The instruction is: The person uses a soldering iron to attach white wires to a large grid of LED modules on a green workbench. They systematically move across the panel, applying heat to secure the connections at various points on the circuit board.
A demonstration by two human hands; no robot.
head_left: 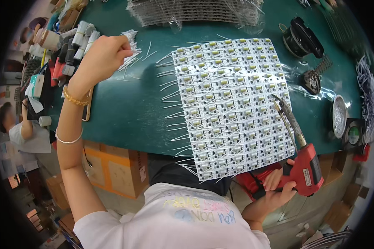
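Observation:
A large white panel of small circuit boards (253,99) lies across the green table in front of me. Thin white wires (170,85) stick out past its left edge and run over its left columns. My right hand (280,184) grips a red soldering gun (305,172) by its handle at the lower right. The gun's tip and thin feed tube reach over the panel's right columns. To the left of the panel, my left hand (108,54) is closed at a pile of short white wires (131,37). Whatever its fingertips pinch is hidden.
Bundled wires (79,34) stand at the far left. At the back sits a plastic-wrapped stack of panels (195,12). A soldering iron stand (311,81), a black round device (301,37) and a foil-like silver bowl (339,116) are on the right. Another person (23,128) sits left.

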